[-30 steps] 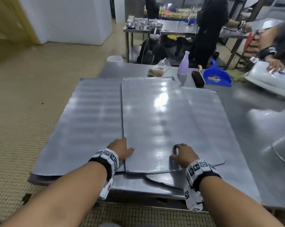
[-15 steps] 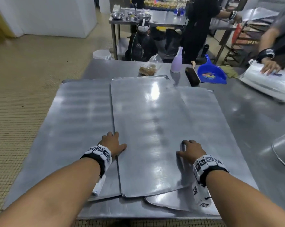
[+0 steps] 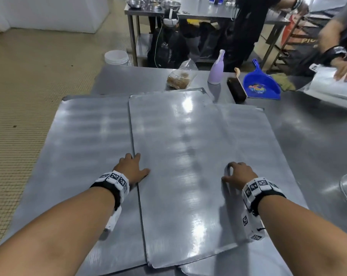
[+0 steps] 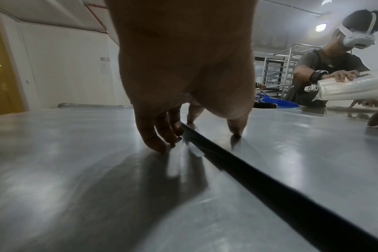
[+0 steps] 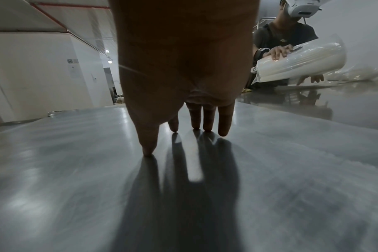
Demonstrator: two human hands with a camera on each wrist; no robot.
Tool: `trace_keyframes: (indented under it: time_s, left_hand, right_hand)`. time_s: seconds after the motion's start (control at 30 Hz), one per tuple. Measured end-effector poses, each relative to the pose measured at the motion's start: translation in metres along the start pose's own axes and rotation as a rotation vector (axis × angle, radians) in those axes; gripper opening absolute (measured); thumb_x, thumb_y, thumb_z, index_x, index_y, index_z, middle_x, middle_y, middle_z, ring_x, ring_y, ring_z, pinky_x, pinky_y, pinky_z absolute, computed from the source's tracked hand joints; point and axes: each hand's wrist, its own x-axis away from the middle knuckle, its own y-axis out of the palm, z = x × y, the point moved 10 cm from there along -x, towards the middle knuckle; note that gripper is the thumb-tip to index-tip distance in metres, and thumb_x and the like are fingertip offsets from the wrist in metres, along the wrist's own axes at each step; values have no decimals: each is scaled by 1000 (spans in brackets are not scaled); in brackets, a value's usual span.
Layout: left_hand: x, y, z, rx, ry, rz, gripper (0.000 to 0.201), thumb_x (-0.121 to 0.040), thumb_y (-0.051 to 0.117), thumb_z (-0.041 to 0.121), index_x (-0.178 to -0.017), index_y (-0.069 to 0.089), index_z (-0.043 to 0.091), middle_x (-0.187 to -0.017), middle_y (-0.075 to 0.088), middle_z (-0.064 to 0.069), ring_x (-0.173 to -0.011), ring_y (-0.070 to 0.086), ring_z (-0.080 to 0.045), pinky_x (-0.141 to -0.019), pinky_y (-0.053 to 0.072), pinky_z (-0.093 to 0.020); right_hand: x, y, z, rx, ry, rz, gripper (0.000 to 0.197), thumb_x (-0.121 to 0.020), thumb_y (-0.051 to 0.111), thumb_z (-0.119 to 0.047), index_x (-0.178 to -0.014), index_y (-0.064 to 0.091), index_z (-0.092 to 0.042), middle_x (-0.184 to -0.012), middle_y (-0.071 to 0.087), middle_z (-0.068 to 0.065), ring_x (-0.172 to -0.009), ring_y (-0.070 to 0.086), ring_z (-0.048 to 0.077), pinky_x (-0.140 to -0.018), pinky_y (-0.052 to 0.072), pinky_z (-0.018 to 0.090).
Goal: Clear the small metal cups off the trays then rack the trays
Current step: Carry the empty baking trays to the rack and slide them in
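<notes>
1. Lying flat at the left of the steel table (image 3: 308,136), the left tray (image 3: 85,146) runs its long axis away from the person, its right strip tucked under the top tray (image 3: 180,166).
2. The left hand (image 3: 131,169) straddles that seam: the left wrist view shows three fingertips (image 4: 160,146) down on the left tray beside the dark raised edge, thumb and forefinger on the top tray. Fingers are spread, pressing, curled round nothing.
3. The top tray points lengthwise the same way, near end slightly toward the right, overlapping a right tray (image 3: 268,136) beneath.
4. The right hand (image 3: 239,175) presses down near the top tray's right edge; only the right wrist view shows its straight fingers (image 5: 207,119) touching the sheet.
5. Beyond lie a bagged food (image 3: 178,79), lilac bottle (image 3: 215,73), brush (image 3: 236,89) and blue dustpan (image 3: 262,84).
6. The wrist views alone show another person's headset (image 4: 207,36) and a wheeled rack (image 4: 278,68).
</notes>
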Motion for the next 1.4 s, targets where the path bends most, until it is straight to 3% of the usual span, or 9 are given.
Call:
trace_keyframes:
  time_s: [0.37, 0.5, 0.63, 0.7, 0.83, 1.03, 1.13, 1.27, 1.4]
  left_hand:
    - [-3, 7, 3, 148, -124, 21, 85, -94, 52, 59, -160, 17, 20, -154, 30, -16, -133, 47, -35, -106, 45, -41]
    - [3, 9, 1, 371, -232, 88, 86, -92, 62, 47, -161, 18, 19, -152, 36, -15, -129, 52, -33, -101, 46, -33]
    - [10, 4, -8, 656, -305, 264, 42, -84, 74, 28, -122, 62, 14, -116, 70, -7, -103, 65, -28, -84, 48, -30]
    - [13, 5, -17, 774, -372, 311, 23, -82, 77, 21, -101, 67, 14, -102, 73, -6, -98, 68, -29, -87, 53, -35]
    - [12, 15, -31, 951, -438, 313, 25, -66, 81, 29, -86, 68, 22, -90, 76, -6, -88, 73, -30, -89, 59, -51]
    - [9, 17, -29, 970, -422, 310, 46, -60, 77, 31, -104, 72, 19, -91, 75, -6, -85, 73, -29, -87, 60, -49]
    - [9, 16, -29, 946, -417, 307, 42, -65, 78, 22, -106, 72, 17, -90, 75, -7, -84, 73, -31, -86, 60, -50]
    - [8, 6, -27, 888, -414, 303, 31, -71, 81, 15, -100, 70, 16, -92, 75, -9, -88, 72, -31, -89, 59, -48]
    - [2, 0, -25, 752, -394, 230, 33, -78, 82, 18, -105, 65, 12, -100, 70, -10, -93, 68, -30, -86, 55, -37]
  right_hand:
    - [-61, -32, 13, 32, -83, -38, 72, -79, 73, -51, -140, 48, -23, -136, 49, 14, -127, 47, 36, -105, 44, 43]
    - [-88, -49, 14, 14, -140, -44, 70, -78, 76, -47, -138, 50, -24, -136, 49, 15, -125, 49, 37, -102, 46, 43]
    - [-121, -69, 7, -68, -206, -21, 79, -83, 77, -41, -147, 42, -12, -144, 47, 21, -128, 50, 37, -103, 42, 40]
    - [-136, -78, 4, -109, -212, -8, 80, -84, 78, -38, -148, 40, -7, -145, 49, 21, -129, 51, 36, -104, 41, 38]
    - [-159, -86, -5, -141, -204, -6, 80, -84, 79, -36, -147, 41, -3, -144, 51, 21, -130, 51, 36, -105, 40, 38]
    - [-178, -79, -7, -142, -186, -25, 51, -77, 83, -32, -113, 63, -3, -110, 68, 19, -98, 63, 35, -83, 50, 38]
    - [-180, -73, -2, -206, -151, -47, 42, -75, 85, -30, -98, 64, -2, -91, 69, 19, -81, 65, 34, -75, 53, 38]
    - [-175, -67, 8, -290, -112, -51, 51, -79, 84, -26, -112, 60, 5, -107, 65, 23, -98, 63, 41, -91, 52, 50]
    - [-157, -64, 25, -343, -81, -50, 73, -78, 85, -26, -136, 50, 2, -135, 55, 22, -122, 54, 39, -102, 43, 44]
